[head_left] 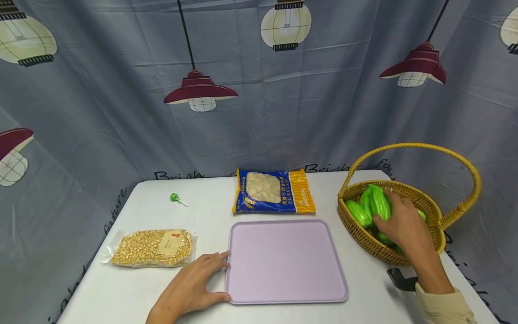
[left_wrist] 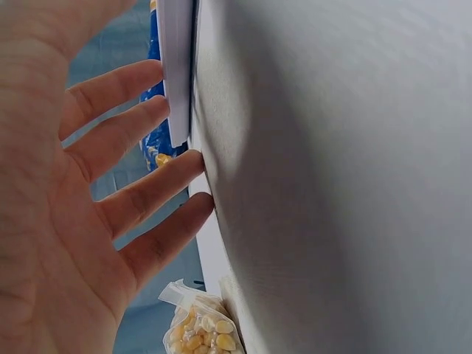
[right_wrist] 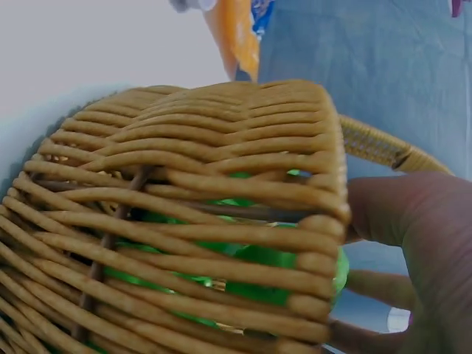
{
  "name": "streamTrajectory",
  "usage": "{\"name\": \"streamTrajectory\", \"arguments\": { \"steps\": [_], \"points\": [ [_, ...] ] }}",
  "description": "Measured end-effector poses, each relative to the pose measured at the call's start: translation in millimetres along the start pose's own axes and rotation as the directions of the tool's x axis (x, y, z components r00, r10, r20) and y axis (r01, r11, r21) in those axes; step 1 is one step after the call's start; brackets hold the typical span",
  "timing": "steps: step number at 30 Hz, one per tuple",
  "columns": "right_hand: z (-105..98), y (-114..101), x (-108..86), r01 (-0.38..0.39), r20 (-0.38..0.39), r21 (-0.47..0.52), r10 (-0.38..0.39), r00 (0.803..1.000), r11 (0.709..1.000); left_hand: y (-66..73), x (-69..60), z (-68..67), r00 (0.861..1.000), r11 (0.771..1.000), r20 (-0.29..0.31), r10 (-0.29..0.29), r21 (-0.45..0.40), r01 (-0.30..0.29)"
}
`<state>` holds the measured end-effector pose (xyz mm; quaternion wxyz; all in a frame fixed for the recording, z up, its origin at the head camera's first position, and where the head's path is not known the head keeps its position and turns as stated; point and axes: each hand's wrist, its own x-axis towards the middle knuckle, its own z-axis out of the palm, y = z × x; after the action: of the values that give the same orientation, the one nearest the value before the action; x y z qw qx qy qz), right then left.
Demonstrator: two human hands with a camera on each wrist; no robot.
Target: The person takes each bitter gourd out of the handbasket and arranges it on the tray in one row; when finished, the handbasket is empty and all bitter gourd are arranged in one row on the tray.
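A yellow wicker basket (head_left: 364,236) at the right holds several ribbed green vegetables (head_left: 358,212). My right hand (head_left: 404,225) reaches inside it, thumb and fingers curled round one upright green vegetable (head_left: 379,201). In the right wrist view the wicker wall (right_wrist: 192,155) hides much of the contents, and the right hand (right_wrist: 435,243) shows past the rim. My left hand (head_left: 194,281) touches the left edge of a light purple tray (head_left: 283,265), fingers spread. From the left wrist, that hand (left_wrist: 96,169) has two fingertips against the tray's side (left_wrist: 175,74) and holds nothing.
A blue and yellow pasta bag (head_left: 265,192) lies behind the tray. To the left are a clear bag of yellow kernels (head_left: 139,247) and a green lollipop (head_left: 175,197). The basket's tall handle (head_left: 417,145) arches above it. A grey curtain hangs behind the white table (head_left: 210,225).
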<state>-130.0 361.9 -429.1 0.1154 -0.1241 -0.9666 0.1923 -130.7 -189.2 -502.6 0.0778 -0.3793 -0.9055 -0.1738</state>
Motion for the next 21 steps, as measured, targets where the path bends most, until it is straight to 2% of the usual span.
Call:
{"name": "streamTrajectory", "arguments": {
  "steps": [8, 14, 21],
  "points": [
    [-8, -12, -12.7, -0.011, -0.025, 0.030, 0.011, 1.000, 0.999, -0.4, 1.0, -0.1, 1.000, 1.000, 0.014, -0.009, -0.012, 0.009],
    [-13, -20, -22.1, 0.026, -0.065, 0.051, -0.022, 0.998, 0.998, -0.1, 1.4, 0.0, 1.000, 1.000, 0.010, -0.002, -0.014, 0.002],
    [-13, -38, -35.6, 0.034, -0.073, 0.104, -0.026, 0.997, 0.994, 0.3, 0.5, -0.3, 1.000, 0.999, 0.014, -0.009, -0.032, 0.009]
  ]
}}
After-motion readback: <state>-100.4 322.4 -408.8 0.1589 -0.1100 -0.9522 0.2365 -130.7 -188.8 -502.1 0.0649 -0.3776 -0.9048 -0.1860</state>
